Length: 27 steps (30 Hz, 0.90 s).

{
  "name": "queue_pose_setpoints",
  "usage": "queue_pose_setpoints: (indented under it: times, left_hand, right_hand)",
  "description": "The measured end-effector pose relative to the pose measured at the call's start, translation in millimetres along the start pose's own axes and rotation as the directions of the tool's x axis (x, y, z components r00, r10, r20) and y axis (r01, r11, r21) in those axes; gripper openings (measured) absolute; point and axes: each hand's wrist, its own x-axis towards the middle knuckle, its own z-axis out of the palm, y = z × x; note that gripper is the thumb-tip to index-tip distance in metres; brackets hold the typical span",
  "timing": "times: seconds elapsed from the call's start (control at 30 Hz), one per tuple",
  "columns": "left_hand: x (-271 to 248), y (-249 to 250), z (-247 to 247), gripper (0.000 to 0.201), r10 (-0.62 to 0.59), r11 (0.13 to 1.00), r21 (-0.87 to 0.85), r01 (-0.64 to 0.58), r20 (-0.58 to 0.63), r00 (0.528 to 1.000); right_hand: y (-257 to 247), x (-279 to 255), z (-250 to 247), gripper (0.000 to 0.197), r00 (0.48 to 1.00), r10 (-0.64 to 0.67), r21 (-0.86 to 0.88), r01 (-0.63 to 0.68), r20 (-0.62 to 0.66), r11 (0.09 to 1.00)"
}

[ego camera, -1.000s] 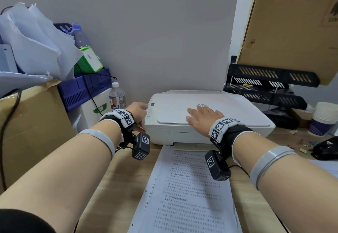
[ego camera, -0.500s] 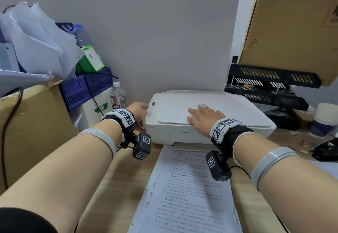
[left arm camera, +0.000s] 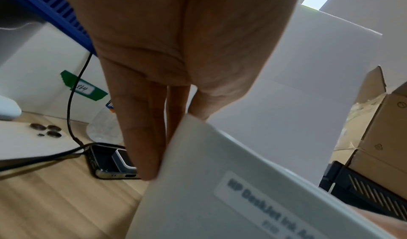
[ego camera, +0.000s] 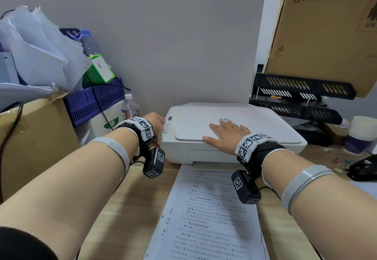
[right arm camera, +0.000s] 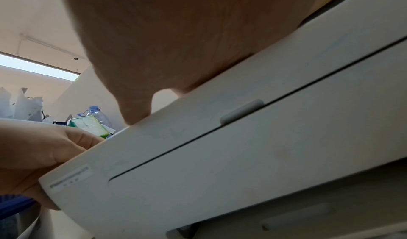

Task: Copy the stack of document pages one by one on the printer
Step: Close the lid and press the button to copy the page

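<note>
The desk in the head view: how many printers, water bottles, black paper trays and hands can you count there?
Printer: 1
Water bottles: 2, a small one beside the printer, a bigger one in the pile at left
Black paper trays: 3, stacked
Hands: 2, left hand, right hand
Total: 8

My left hand (left arm camera: 176, 51) fills the upper middle, palm toward the camera, fingers (left arm camera: 141, 138) straight and pointing down along the left corner of the white printer (left arm camera: 242, 190), touching its edge. The printer's label reads HP DeskJet. Left of my fingers a phone (left arm camera: 110, 162) lies on the wooden desk (left arm camera: 55, 199), with a black cable (left arm camera: 70, 103) running to it. Beyond stands a clear bottle (left arm camera: 103, 128). Cardboard boxes (left arm camera: 378, 129) sit far right.
</note>
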Motion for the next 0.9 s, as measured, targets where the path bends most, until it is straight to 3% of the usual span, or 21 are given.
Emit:
queue_pose_setpoints:
  times: [0.23,0.33,0.47,0.57,0.67,0.8,0.9]
  left_hand:
    - [-0.8,10.0,-1.4,0.028,0.06,0.955,0.295,-0.029,-0.096,0.994]
    - [-3.6,19.9,-2.3,0.028,0.122,0.943,0.325,-0.073,-0.134,0.983]
    - [-10.0,36.7,6.5,0.005,0.15,0.981,0.121,-0.15,0.005,0.989]
    - [-10.2,45.2,9.4,0.026,0.144,0.989,0.038,-0.145,0.028,0.989]
    - [-12.0,48.6,6.7,0.026,0.022,0.979,-0.205,-0.01,0.057,0.998]
    - [-9.7,54.6,-5.7,0.017,-0.012,0.855,-0.519,0.022,0.024,1.0]
    - [-10.2,68.3,-24.9,0.005,0.016,0.729,-0.683,-0.037,-0.038,0.999]
  right_hand:
    - [-3.3,-11.8,-15.1,0.075,1.0,-0.029,0.03,0.029,0.005,0.999]
    - [-3.8,-12.1,-24.5,0.072,0.999,-0.051,0.025,0.051,-0.006,0.998]
    - [-4.0,-8.3,-36.1,0.068,0.996,-0.09,-0.061,0.088,-0.024,0.994]
    - [-7.5,-12.2,-37.8,0.055,0.982,-0.149,-0.24,0.118,-0.115,0.964]
    - [-10.9,-18.3,-35.7,0.052,0.958,-0.21,-0.323,0.14,-0.195,0.936]
    - [-9.2,-18.0,-47.7,0.045,0.872,-0.248,-0.26,0.146,-0.422,0.954]
    - [-6.5,-11.1,-64.1,0.028,0.703,-0.288,-0.204,0.204,-0.65,0.958]
